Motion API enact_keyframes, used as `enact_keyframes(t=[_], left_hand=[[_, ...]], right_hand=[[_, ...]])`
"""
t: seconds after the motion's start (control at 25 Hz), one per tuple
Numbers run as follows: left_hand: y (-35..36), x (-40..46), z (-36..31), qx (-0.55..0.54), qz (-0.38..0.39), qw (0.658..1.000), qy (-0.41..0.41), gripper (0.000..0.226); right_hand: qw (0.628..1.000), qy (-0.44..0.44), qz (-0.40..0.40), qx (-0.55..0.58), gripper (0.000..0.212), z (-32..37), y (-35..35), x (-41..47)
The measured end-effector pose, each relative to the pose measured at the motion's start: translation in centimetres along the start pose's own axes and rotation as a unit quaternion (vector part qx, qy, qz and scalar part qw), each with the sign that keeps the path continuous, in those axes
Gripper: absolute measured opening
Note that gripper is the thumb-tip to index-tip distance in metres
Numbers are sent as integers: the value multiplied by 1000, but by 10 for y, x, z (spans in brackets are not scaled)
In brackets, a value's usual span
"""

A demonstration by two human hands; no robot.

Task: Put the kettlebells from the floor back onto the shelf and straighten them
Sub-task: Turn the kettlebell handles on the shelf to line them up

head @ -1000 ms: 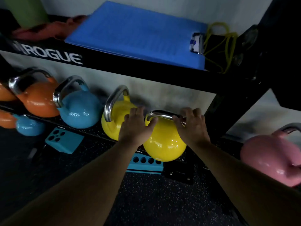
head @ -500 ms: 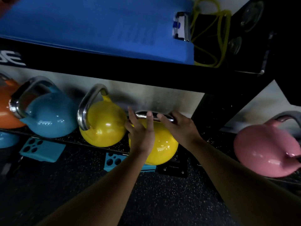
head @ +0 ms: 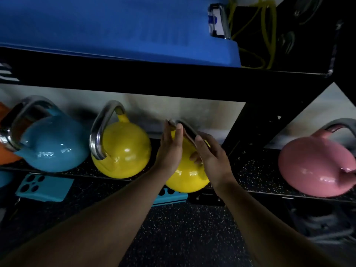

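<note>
A yellow kettlebell (head: 185, 180) with a steel handle sits at the front edge of the black lower shelf (head: 256, 170). My left hand (head: 170, 149) lies flat against the handle's left end, fingers straight. My right hand (head: 211, 157) is wrapped over the handle's right side. The handle now runs slanted, from far left to near right. A second yellow kettlebell (head: 123, 149), a blue kettlebell (head: 52, 145) and the edge of an orange kettlebell (head: 5, 157) stand to the left on the same shelf. A pink kettlebell (head: 316, 166) rests beyond the black upright.
A blue mat (head: 115, 29) and yellow bands (head: 267, 35) lie on the upper shelf. The black upright post (head: 250, 128) stands just right of my hands. Teal foam blocks (head: 44, 187) lie on the speckled rubber floor (head: 183, 237) under the shelf.
The held kettlebell's handle has turned from lying crosswise to a slant. My left hand opened flat against it. The camera has moved closer and to the right.
</note>
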State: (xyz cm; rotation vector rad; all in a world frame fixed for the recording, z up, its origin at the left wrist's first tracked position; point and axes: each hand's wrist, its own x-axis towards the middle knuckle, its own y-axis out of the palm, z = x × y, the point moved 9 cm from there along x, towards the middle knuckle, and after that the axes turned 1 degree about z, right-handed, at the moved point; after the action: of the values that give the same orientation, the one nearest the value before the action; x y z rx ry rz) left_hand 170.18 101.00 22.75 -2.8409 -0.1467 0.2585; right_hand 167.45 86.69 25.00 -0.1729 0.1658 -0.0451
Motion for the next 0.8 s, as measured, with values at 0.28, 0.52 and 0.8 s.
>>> enact_keyframes(t=[0.28, 0.52, 0.8], left_hand=[[13, 46, 0, -34, 109, 993, -14, 64], [20, 50, -3, -63, 101, 993, -5, 86], [16, 62, -3, -68, 116, 991, 7, 72]], right_hand=[[995, 7, 31, 99, 41, -2, 33, -2], [995, 3, -7, 98, 42, -4, 42, 2], [986, 9, -14, 165, 43, 2, 58, 0]])
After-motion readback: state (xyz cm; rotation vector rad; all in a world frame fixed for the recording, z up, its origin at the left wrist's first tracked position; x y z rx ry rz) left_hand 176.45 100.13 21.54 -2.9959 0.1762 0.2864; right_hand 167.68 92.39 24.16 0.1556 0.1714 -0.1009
